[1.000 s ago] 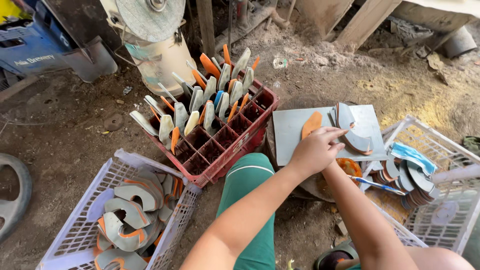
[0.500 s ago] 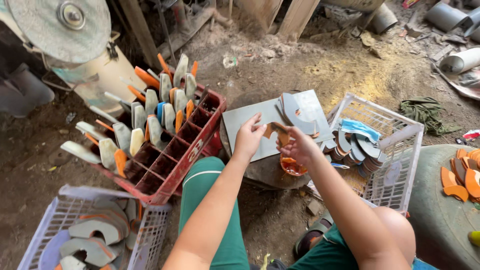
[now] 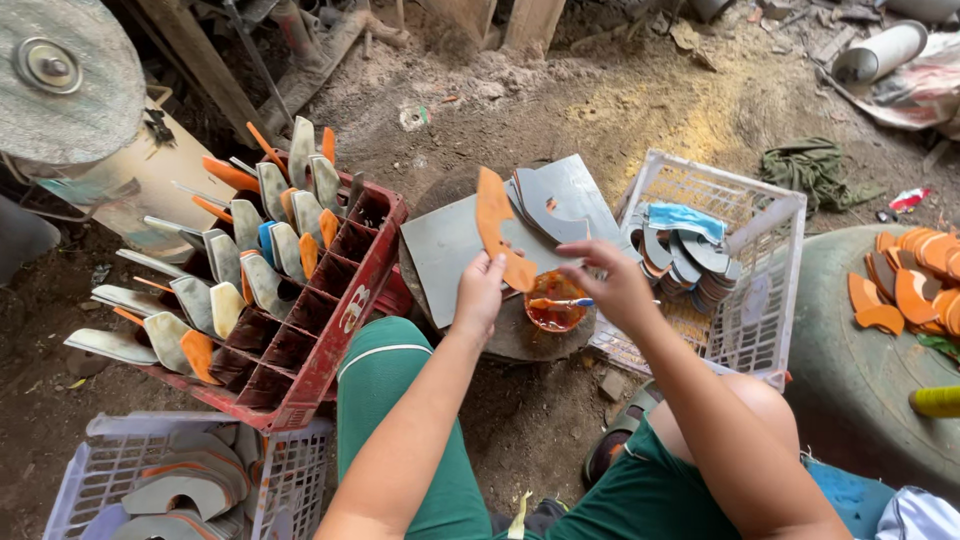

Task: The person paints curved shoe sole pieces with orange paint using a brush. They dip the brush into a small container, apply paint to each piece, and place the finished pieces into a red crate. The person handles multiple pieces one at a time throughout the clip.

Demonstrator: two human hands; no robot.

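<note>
In the head view, the left hand (image 3: 480, 292) grasps a curved orange-painted blade (image 3: 497, 228) by its lower end, holding it upright over a grey sheet (image 3: 445, 250) that lies on a round stump (image 3: 520, 335). The right hand (image 3: 612, 282) hovers just right of the blade, fingers loosely spread and holding nothing, above an orange bowl (image 3: 553, 305) with a brush (image 3: 560, 302) laid across it. A few grey blades (image 3: 550, 205) are stacked on the sheet behind the held one. To the left, a red crate (image 3: 345, 300) holds many blades standing on end, grey with orange tips. To the right, a white basket (image 3: 745, 290) holds more stacked blades. A second white basket (image 3: 110, 460) of blades sits at lower left. Orange blades (image 3: 915, 280) lie on a green drum (image 3: 860, 370) at far right. A grinding wheel (image 3: 65, 80) shows at upper left.
</note>
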